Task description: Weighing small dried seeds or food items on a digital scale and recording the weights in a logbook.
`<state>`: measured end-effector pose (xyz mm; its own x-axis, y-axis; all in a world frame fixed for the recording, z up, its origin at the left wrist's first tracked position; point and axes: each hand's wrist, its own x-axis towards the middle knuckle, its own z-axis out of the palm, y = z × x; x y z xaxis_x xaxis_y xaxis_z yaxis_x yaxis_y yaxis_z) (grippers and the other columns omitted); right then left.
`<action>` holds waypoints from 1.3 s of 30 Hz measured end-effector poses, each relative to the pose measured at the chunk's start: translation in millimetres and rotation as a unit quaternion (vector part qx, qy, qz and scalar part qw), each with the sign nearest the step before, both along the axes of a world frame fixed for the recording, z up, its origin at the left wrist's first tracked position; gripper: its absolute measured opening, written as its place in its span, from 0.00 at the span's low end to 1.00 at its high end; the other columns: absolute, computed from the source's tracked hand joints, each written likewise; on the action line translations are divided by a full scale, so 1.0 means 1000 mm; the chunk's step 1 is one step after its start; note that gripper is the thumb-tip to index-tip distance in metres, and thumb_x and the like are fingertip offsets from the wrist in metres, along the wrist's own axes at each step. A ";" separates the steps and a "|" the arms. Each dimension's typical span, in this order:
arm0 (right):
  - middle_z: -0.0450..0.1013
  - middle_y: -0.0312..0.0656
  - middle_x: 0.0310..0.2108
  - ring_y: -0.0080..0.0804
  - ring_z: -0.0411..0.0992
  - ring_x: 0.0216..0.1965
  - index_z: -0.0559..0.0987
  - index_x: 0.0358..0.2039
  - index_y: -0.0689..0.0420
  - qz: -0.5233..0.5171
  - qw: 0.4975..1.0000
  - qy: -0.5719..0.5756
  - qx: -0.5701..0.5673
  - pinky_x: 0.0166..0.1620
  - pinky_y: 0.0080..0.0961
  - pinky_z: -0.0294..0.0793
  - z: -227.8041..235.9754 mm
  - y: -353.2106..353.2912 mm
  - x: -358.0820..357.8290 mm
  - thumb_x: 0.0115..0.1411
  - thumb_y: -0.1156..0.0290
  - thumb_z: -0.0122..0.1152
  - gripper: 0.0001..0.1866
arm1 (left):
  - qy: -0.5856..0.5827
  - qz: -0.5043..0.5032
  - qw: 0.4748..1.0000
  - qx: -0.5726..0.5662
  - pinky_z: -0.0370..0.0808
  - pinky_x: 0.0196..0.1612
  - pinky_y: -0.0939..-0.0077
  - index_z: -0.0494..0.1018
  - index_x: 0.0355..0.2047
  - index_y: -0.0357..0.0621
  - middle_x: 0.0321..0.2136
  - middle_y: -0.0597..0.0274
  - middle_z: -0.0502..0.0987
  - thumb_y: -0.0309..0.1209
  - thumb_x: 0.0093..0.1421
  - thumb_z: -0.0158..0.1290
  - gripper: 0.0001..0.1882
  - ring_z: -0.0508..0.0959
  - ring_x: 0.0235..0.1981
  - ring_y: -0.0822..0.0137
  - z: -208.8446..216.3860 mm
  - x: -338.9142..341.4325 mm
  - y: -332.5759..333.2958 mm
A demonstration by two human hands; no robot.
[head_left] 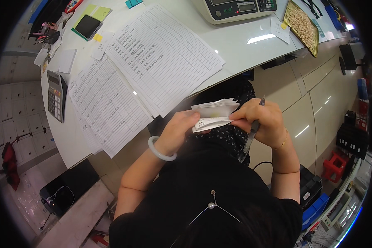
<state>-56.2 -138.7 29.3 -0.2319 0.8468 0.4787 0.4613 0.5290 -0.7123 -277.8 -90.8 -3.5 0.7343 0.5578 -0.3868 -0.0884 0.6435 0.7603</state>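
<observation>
Folded paper slips point(215, 110) are held over the lap, just off the near edge of the worktop point(235, 56). The left hand point(177, 129) pinches their left end, the right hand point(263, 120) their right, with a pen point(248, 144) apparently tucked in its grip. Ruled sheets point(173, 53) overhang the near edge; a calculator point(56, 97) lies by the left edge.

White table point(231, 43) above a glossy tiled floor point(304, 134)
Pale panelled cabinets point(18, 118) at far left; a red stool point(335, 166) at right; bright streaks of light reflecting off tabletop and tiles.
</observation>
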 end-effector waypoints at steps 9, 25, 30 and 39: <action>0.68 0.34 0.15 0.26 0.64 0.14 0.74 0.20 0.54 -0.046 0.995 0.037 -0.082 0.19 0.19 0.61 0.003 -0.004 0.004 0.36 0.74 0.69 0.12 | -0.031 -0.023 0.999 0.012 0.66 0.43 0.82 0.66 0.46 0.28 0.38 0.57 0.73 0.36 0.60 0.40 0.22 0.71 0.39 0.73 -0.004 -0.004 0.000; 0.71 0.36 0.19 0.29 0.66 0.20 0.70 0.20 0.55 -0.006 0.994 -0.033 0.108 0.21 0.21 0.65 0.004 0.001 -0.001 0.40 0.75 0.66 0.11 | -0.034 -0.017 0.999 0.018 0.64 0.47 0.80 0.66 0.46 0.29 0.42 0.57 0.71 0.32 0.60 0.41 0.19 0.70 0.42 0.73 -0.007 0.000 -0.002; 0.72 0.34 0.20 0.28 0.63 0.19 0.68 0.20 0.55 -0.036 0.999 0.013 -0.023 0.21 0.20 0.62 0.005 -0.004 0.001 0.37 0.75 0.68 0.14 | -0.047 -0.016 0.999 0.005 0.67 0.47 0.73 0.64 0.46 0.26 0.44 0.49 0.71 0.35 0.58 0.43 0.23 0.72 0.44 0.64 -0.006 -0.003 0.000; 0.73 0.34 0.20 0.26 0.60 0.18 0.62 0.17 0.54 -0.053 0.997 0.054 -0.009 0.21 0.18 0.60 0.003 -0.002 0.002 0.35 0.71 0.71 0.21 | -0.088 -0.067 0.994 0.021 0.68 0.47 0.74 0.62 0.49 0.26 0.48 0.46 0.68 0.43 0.47 0.51 0.35 0.71 0.45 0.62 0.001 0.000 0.005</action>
